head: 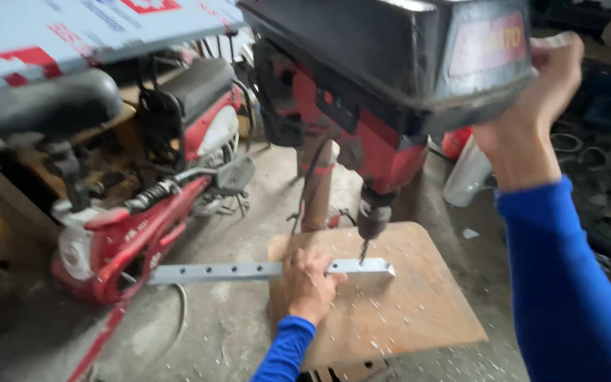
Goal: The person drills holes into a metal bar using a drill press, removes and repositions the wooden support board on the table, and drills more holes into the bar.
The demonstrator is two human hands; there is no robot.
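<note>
Metal bar lies flat on the wooden worktop, its right end under the drill bit. My left hand clamps it down. Right hand, at 1 o'clock, grips the drill press head's far side (fingers hidden). Several holes done along the bar; end hole's left, bit approx touching.

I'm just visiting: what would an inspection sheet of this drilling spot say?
Surface: wooden board on the drill table, strewn with metal chips.
Job's things: long metal bar with holes lying under the drill bit of the red drill press.
Clutter: white plastic bottle.
Hands: left hand presses on the bar; right hand at the press head's side.
Cables: black cable by the column.
Surroundings: red scooter, concrete floor.
</note>
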